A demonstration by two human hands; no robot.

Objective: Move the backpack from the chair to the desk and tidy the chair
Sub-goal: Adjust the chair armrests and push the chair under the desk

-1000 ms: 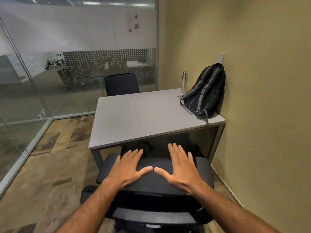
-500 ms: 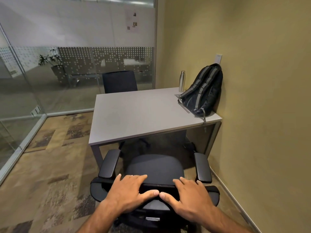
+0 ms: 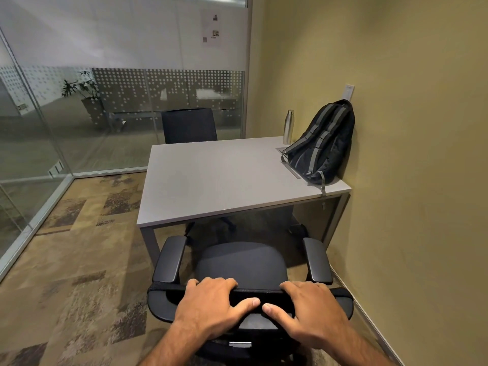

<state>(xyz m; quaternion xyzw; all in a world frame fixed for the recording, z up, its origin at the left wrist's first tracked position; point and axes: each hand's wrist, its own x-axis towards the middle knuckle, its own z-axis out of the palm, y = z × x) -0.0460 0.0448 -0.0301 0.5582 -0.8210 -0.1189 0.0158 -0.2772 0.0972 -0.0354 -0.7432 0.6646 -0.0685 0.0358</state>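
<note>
A black backpack (image 3: 323, 143) with grey straps leans against the wall at the far right corner of the grey desk (image 3: 216, 178). In front of the desk stands a black office chair (image 3: 241, 262) with two armrests and nothing on its seat. My left hand (image 3: 211, 303) and my right hand (image 3: 309, 309) both grip the top edge of the chair's backrest, fingers curled over it and thumbs nearly touching in the middle.
A steel bottle (image 3: 288, 127) stands on the desk beside the backpack. A second black chair (image 3: 188, 125) sits behind the desk. A glass partition (image 3: 79, 114) closes the left and back. The yellow wall (image 3: 422, 180) runs along the right, close to the chair.
The chair has come back out from under the desk toward me, exposing its seat and armrests. My hands went from lying flat on the backrest to gripping its top edge.
</note>
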